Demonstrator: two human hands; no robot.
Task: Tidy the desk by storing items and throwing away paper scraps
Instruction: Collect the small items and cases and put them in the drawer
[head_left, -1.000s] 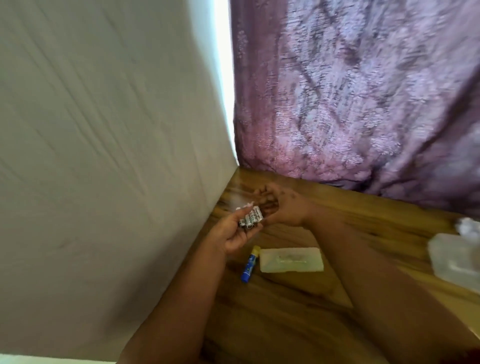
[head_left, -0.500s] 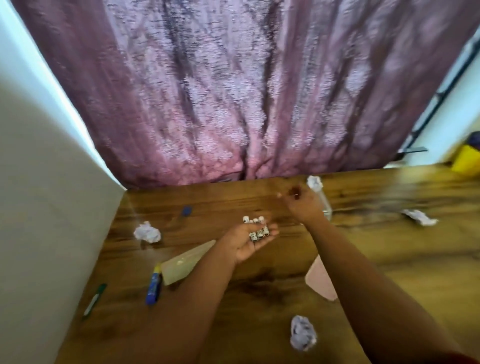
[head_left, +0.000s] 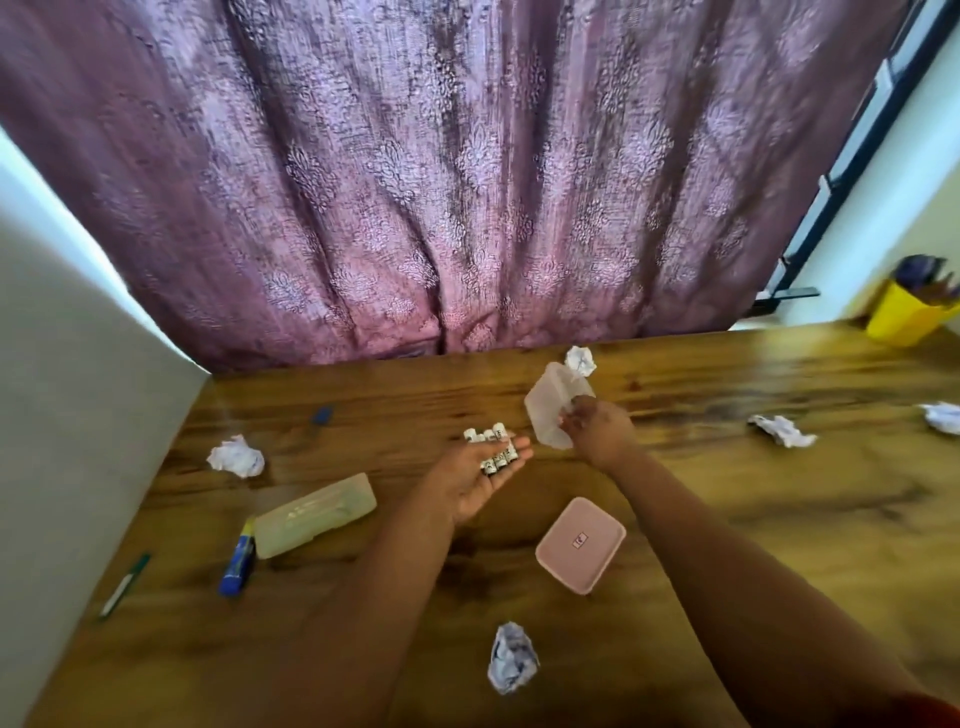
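The left hand (head_left: 475, 480) lay flat under loose batteries (head_left: 491, 449); the right hand (head_left: 597, 428) gripped the tilted container (head_left: 550, 410). Batteries could roll off.

left hand (head_left: 478, 480): palm up, cupped, laden | right hand (head_left: 597, 431): fingers curled, gripping | both forearms extended
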